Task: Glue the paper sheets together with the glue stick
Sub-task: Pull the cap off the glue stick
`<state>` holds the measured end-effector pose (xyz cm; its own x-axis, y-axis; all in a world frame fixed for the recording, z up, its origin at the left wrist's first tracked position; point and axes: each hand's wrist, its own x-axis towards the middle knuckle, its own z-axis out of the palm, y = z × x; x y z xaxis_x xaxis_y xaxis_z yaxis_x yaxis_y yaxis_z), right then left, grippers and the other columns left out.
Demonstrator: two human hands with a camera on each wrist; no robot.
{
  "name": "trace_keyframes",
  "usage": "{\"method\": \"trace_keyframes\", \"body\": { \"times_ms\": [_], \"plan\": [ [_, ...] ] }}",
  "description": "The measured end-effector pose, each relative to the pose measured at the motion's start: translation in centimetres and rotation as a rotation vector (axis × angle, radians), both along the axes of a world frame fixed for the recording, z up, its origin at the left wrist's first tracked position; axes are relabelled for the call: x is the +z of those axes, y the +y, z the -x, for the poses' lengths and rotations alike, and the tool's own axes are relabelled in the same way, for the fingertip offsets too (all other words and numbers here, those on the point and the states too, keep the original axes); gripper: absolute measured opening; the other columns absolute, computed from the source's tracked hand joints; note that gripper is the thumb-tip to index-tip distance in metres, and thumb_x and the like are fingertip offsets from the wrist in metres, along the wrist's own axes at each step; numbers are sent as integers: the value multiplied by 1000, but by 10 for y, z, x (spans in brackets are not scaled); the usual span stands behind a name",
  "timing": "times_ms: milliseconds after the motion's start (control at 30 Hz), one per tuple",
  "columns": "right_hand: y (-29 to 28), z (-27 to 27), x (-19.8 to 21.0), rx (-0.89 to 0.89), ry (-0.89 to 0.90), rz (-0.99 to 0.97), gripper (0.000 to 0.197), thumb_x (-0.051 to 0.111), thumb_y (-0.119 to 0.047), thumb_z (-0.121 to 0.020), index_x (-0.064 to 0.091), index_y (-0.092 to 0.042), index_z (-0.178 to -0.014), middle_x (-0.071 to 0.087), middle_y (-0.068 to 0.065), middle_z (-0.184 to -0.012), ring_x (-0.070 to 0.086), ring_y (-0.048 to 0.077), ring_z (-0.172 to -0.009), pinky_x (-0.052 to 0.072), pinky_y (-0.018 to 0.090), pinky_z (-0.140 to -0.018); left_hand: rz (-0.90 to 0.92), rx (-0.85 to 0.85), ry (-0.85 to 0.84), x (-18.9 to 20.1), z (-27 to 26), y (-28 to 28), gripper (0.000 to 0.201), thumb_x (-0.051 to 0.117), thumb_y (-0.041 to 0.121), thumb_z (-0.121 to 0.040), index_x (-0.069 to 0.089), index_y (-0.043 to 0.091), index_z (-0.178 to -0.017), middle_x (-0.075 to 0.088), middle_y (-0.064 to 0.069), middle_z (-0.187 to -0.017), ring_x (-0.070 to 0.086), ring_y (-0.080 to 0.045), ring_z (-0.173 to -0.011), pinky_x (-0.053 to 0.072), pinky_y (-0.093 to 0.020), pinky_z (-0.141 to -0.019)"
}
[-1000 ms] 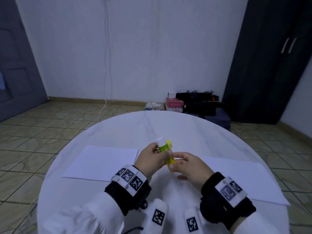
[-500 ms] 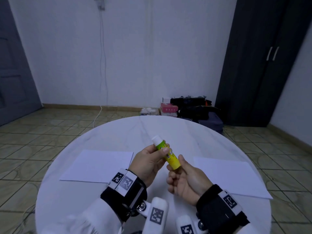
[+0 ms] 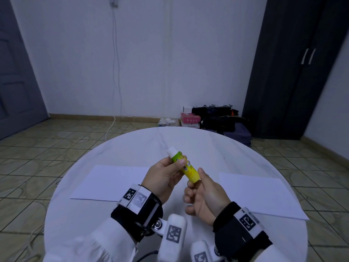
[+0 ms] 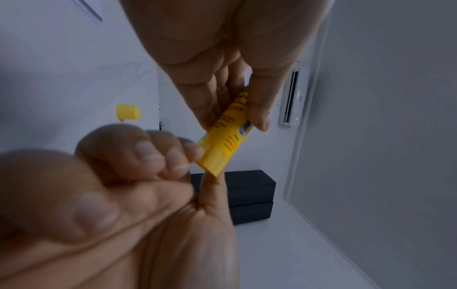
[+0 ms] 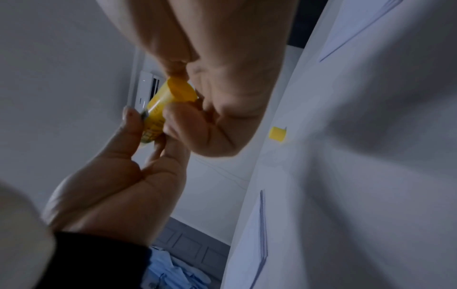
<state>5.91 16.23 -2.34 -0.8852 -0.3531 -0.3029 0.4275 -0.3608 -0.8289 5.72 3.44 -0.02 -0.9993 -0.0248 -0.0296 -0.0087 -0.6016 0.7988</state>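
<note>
Left hand (image 3: 164, 177) grips the uncapped yellow-green glue stick (image 3: 184, 166) — right hand (image 3: 204, 198) pinches its base, as half a second ago.

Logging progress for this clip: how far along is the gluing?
Done: the small yellow cap is off and lies on the round white table. In hand: left hand holds the yellow-green glue stick; right hand pinches its base. Left: both white paper sheets lie apart, unglued.
</note>
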Motion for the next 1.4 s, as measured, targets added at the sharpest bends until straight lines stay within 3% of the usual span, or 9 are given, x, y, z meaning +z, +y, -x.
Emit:
{"method": "trace_keyframes", "body": {
  "times_ms": [100,233,433,533,633,800,1033,1233,1400],
  "plan": [
    [-4,0,-2,-43,61,-8,51,41,-57,-91,54,-9,-86,50,6,-62,47,18,-53,34,25,-47,-17,27,-4,0,0,-3,10,58,-2,-88,65,3,-92,71,-5,-83,68,-16,-83,54,-23,-83],
    [-8,0,-2,-122,138,62,32,62,-34,-73,56,-8,-91,55,4,-65,52,15,-57,37,24,-46,-47,35,-8,1,2,-6,8,58,-2,-88,64,2,-92,71,-5,-79,69,-12,-74,55,-21,-79],
    [-7,2,-1,-41,46,-73,55,39,-61,-90,49,-8,-79,46,6,-55,44,18,-47,27,20,-42,-48,29,-7,1,0,-5,8,58,-1,-88,64,0,-93,71,-5,-78,69,-12,-74,57,-20,-77],
    [-8,-1,-3,-56,113,-34,38,55,-46,-86,54,-8,-94,55,7,-68,52,16,-54,33,22,-42,-61,41,-13,2,0,-8,7,56,-1,-90,63,0,-92,72,-5,-75,70,-11,-71,57,-18,-70],
    [-8,0,-4,-87,142,-18,26,61,-33,-80,54,-10,-90,54,4,-67,53,14,-54,31,22,-43,-74,40,-16,3,-1,-9,7,55,-1,-90,62,0,-91,72,-5,-75,70,-11,-70,57,-19,-70],
    [-10,2,-2,-37,3,-76,50,34,-53,-96,46,-11,-71,41,5,-54,42,19,-44,21,18,-43,-31,11,-19,3,-4,-5,10,56,-2,-89,65,3,-92,72,-5,-82,68,-12,-77,55,-21,-80],
    [-4,3,-3,-70,83,-18,26,49,-35,-94,57,-10,-93,52,4,-65,54,17,-53,30,21,-41,-43,24,-20,0,-3,-7,8,55,-1,-90,63,1,-91,73,-4,-77,70,-11,-72,57,-20,-76],
    [-6,6,-3,-10,-16,-184,56,29,-54,-98,51,-7,-78,42,5,-50,46,20,-45,23,15,-40,-20,13,-30,-1,-6,-4,12,55,-2,-90,65,3,-90,74,-3,-81,70,-11,-75,56,-20,-76],
    [-4,3,-5,-62,102,-72,30,54,-38,-90,55,-8,-94,54,6,-68,52,16,-50,28,19,-39,-19,29,-28,0,-5,-6,11,54,-1,-91,64,3,-89,73,-2,-76,70,-9,-71,56,-18,-73]
  ]
}}
